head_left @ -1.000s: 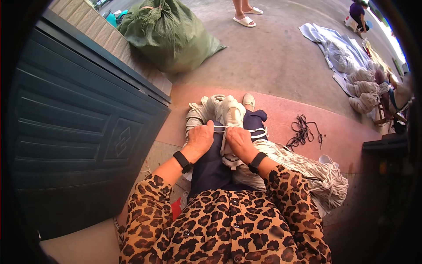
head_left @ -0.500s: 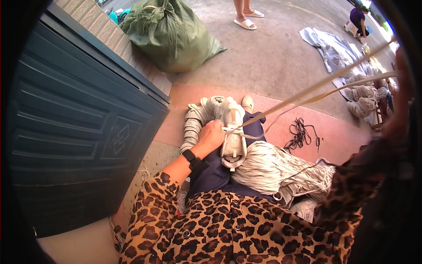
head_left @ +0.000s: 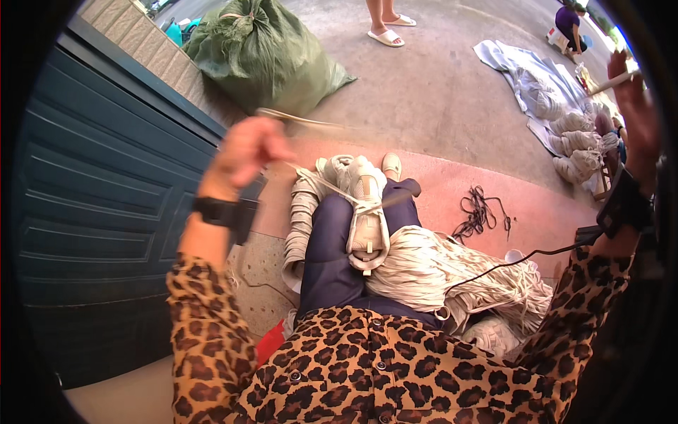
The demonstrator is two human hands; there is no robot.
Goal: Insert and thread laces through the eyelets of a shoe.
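Observation:
A beige sneaker (head_left: 367,240) rests on my thigh, toe pointing away, its cream shoelace (head_left: 328,185) drawn from the eyelets toward the left. My left hand (head_left: 254,150), smeared by motion, is closed on that lace beside the dark door, and a loose length trails past the fingers. High at the right rim, my right hand (head_left: 635,113) is raised with a light lace end across its fingers; dim light obscures the grip. A large bundle of cream laces (head_left: 424,268) lies over my right thigh. Both wrists wear black bands.
Nested beige shoes (head_left: 300,226) stand along my left leg. A black cord (head_left: 482,215) lies on the pink floor. Beyond are a green sack (head_left: 265,60), a person's feet in white sandals (head_left: 386,37), and shoes on a pale cloth (head_left: 501,60). The dark door (head_left: 106,212) borders my left.
My left hand has left the sneaker's laces and swung up and left, drawing a lace along. The right hand has shifted, and the two laces stretched toward it no longer span the view.

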